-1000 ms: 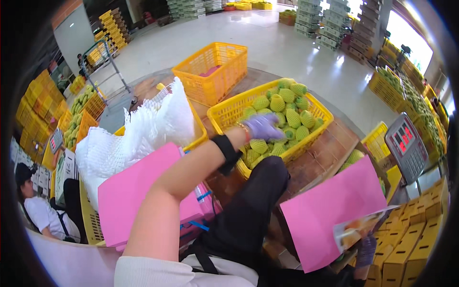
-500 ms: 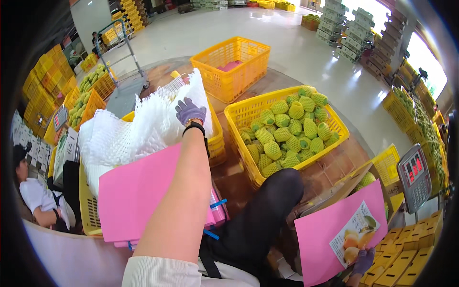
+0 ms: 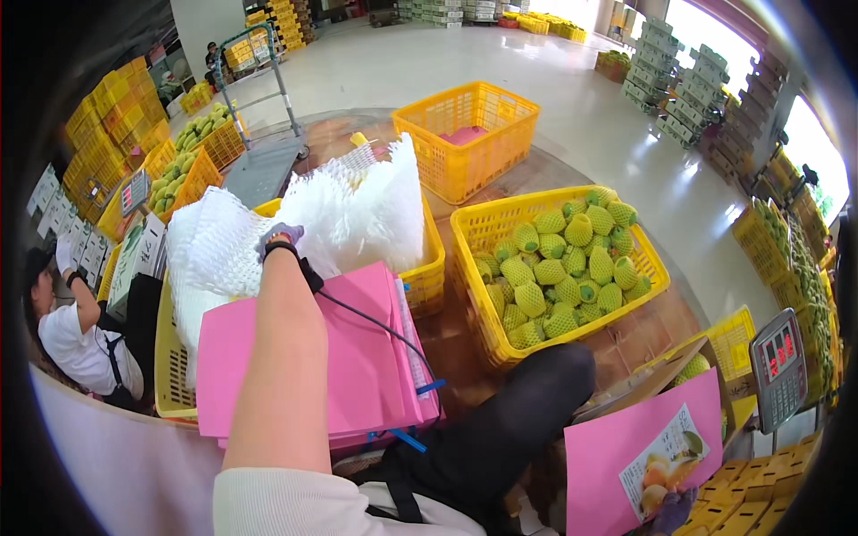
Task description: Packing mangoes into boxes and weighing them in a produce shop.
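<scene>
My left hand (image 3: pixel 281 235), in a purple glove, is at the edge of the white foam netting (image 3: pixel 349 219) heaped in a yellow crate (image 3: pixel 433 259); its fingers are mostly hidden. Under my left forearm lies a stack of pink sheets (image 3: pixel 371 357), crossed by a thin dark cord from my wrist. At the lower right, my gloved right hand (image 3: pixel 675 511) has its fingers closed at the lower edge of a printed leaflet (image 3: pixel 663 460) with fruit pictures. That leaflet lies against a pink sheet (image 3: pixel 594 473), before an open carton (image 3: pixel 657 386) with net-wrapped fruit in it.
A yellow crate (image 3: pixel 474 308) of green fruit in foam nets stands ahead, right of centre. Behind it is another yellow crate (image 3: pixel 465 170) with something pink inside. A scale display (image 3: pixel 776 362) stands at right. At left are a person (image 3: pixel 76 344) and a trolley (image 3: pixel 259 170).
My left hand has drawn back from the right part of the foam netting to its near edge. My right hand stays at the leaflet. The whole view has shifted slightly.
</scene>
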`<state>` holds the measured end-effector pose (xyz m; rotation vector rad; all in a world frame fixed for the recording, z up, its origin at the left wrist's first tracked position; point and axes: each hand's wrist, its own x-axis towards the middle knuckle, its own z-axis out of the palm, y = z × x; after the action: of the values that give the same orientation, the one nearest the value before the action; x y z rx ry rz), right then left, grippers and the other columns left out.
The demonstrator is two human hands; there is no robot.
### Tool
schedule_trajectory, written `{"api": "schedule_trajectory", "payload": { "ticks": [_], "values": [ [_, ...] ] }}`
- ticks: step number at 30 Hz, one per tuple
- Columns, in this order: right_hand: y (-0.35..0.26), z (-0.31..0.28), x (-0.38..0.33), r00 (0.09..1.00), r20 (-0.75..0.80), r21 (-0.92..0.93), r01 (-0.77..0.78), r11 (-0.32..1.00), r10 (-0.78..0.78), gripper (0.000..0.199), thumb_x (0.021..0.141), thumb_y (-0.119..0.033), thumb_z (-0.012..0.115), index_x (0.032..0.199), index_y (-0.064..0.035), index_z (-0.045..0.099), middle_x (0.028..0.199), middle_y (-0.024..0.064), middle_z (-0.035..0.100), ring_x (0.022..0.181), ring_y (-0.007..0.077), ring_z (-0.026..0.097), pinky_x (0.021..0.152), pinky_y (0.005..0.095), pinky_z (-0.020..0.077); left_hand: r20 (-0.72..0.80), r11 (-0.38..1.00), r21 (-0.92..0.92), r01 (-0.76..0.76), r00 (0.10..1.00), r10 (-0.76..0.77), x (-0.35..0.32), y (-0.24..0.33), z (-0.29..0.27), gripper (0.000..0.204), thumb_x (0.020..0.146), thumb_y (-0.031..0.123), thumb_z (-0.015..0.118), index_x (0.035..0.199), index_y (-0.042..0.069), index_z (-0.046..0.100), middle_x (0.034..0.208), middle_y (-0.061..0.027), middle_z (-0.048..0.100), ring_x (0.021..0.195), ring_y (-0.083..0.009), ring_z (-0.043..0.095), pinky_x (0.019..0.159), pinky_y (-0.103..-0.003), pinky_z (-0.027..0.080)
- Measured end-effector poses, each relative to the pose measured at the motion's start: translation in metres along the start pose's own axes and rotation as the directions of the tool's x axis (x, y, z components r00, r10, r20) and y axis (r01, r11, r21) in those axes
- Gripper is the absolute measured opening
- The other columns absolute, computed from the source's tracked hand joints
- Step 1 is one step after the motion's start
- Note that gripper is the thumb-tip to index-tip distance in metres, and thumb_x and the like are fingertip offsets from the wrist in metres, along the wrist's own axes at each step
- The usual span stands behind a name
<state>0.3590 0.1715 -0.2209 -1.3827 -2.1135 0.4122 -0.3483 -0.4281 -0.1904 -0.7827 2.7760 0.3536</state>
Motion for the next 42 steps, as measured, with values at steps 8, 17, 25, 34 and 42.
{"api": "schedule_trajectory", "payload": {
  "ticks": [8,17,25,34,42],
  "values": [
    [-0.016,0.006,0.005,1.000,0.012,-0.016,0.026,1.000,-0.026,0.015,0.075,-0.011,0.058,0.082,-0.0007,0.050,0.073,0.0083,0.049,0.068,0.0213,0.048,0.060,0.0322,0.0405,0.038,0.029,-0.999,0.031,0.967,0.252,0.015,-0.040,0.001,0.029,0.083,0.035,0.060,0.102,0.014,0.056,0.083,-0.0050,0.065,0.068,-0.0180,0.062,0.058,-0.035,0.048],
    [-0.026,0.021,0.010,0.996,0.023,-0.089,0.093,0.992,-0.092,0.017,0.074,-0.014,0.060,0.081,-0.0006,0.051,0.073,0.0095,0.049,0.068,0.0235,0.048,0.061,0.0339,0.0407,-0.395,0.667,-0.739,0.095,0.741,-0.543,0.119,-0.272,-0.058,0.087,0.066,0.060,0.062,0.120,-0.007,0.047,0.126,-0.0237,0.046,0.114,-0.0333,0.049,0.092,-0.036,0.041],
    [-0.046,0.039,0.017,0.988,0.054,-0.135,0.150,0.979,-0.144,0.020,0.074,-0.016,0.061,0.081,-0.0005,0.051,0.073,0.0106,0.050,0.069,0.0254,0.049,0.061,0.0354,0.0410,0.035,0.053,-0.997,0.059,0.923,-0.384,0.061,-0.274,-0.036,0.043,0.079,0.048,0.059,0.111,0.019,0.055,0.110,-0.0069,0.047,0.083,-0.0229,0.055,0.061,-0.033,0.051],
    [-0.050,0.042,0.021,0.982,0.072,-0.158,0.186,0.970,-0.177,0.022,0.073,-0.019,0.062,0.081,-0.0004,0.052,0.074,0.0118,0.051,0.069,0.0276,0.049,0.062,0.0371,0.0412,0.093,0.166,-0.975,0.147,0.951,-0.294,0.073,-0.262,-0.036,0.028,0.079,0.035,0.065,0.096,0.013,0.060,0.092,-0.0091,0.055,0.064,-0.0203,0.059,0.061,-0.036,0.052],
    [-0.044,0.036,0.022,0.974,0.064,-0.150,0.224,0.963,-0.216,0.025,0.073,-0.021,0.063,0.081,-0.0003,0.053,0.074,0.0128,0.051,0.070,0.0295,0.049,0.062,0.0386,0.0414,-0.285,0.225,-0.890,-0.396,0.870,0.402,0.009,-0.140,-0.068,0.016,0.075,0.024,0.071,0.072,0.012,0.061,0.057,0.0063,0.049,0.039,-0.0038,0.038,0.036,-0.021,0.029]
  ]
}}
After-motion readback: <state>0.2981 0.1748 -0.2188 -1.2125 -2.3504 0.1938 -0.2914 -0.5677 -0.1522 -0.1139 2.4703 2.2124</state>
